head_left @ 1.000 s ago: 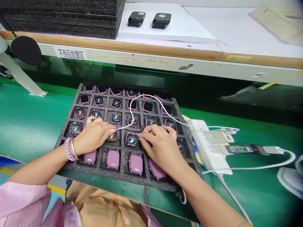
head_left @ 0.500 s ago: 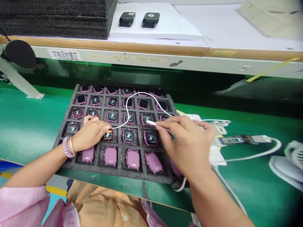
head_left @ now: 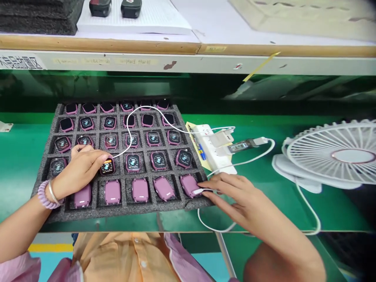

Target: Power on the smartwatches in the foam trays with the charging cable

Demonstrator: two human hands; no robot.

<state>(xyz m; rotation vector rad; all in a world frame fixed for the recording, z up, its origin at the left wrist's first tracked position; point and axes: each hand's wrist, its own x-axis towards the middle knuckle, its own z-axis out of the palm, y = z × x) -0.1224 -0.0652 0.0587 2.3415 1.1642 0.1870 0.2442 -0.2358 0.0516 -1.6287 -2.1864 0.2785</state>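
Observation:
A dark foam tray (head_left: pixel 141 211) holds rows of purple smartwatches. My left hand (head_left: pixel 84 166) is closed at the upper left edge of a lit smartwatch (head_left: pixel 107 167) with an orange bar on its screen. From beneath those fingertips a white cable (head_left: pixel 143 107) loops across the tray to the right. Between the thumb and fingers of my right hand (head_left: pixel 232 196) is the white end of a charging cable (head_left: pixel 198 191). It rests against a smartwatch lying back up (head_left: pixel 189 185) in the front right compartment. Several front-row watches show their purple backs; the others lie screen up, some lit.
A white power strip (head_left: pixel 219 156) with a plugged-in USB meter (head_left: pixel 242 145) lies right of the tray. Further right stands a white fan (head_left: pixel 331 156). Above the bench, a shelf (head_left: pixel 164 47) bears an open notebook (head_left: pixel 155 19), two dark devices and foam blocks (head_left: pixel 38 17).
My view has swung right, bringing the fan fully in. My right hand has carried the cable end from over a lit watch to the front right watch. The left hand stays at its watch.

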